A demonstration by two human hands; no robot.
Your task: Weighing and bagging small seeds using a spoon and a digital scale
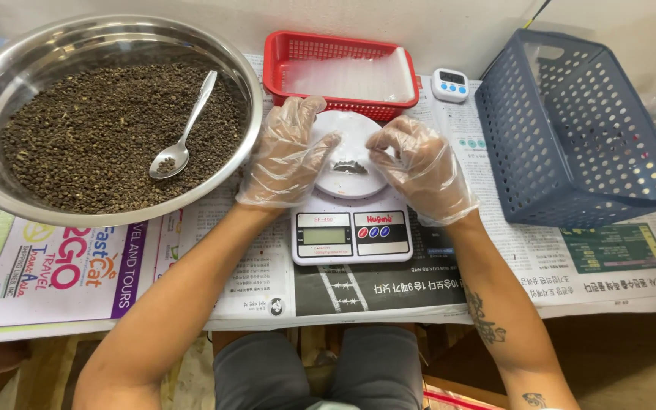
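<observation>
Both gloved hands, left hand [286, 156] and right hand [421, 168], loosely cup the white scale plate [352, 156], grasping nothing, fingers steadying a small pile of dark granules [349, 168] between them. Beyond the left hand, a spoon [184, 129] rests in the granule-filled steel bowl [108, 45].

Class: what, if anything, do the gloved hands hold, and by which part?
Both the left hand and right hand touch the scale's white pan at its rim; a grip cannot be told.
</observation>
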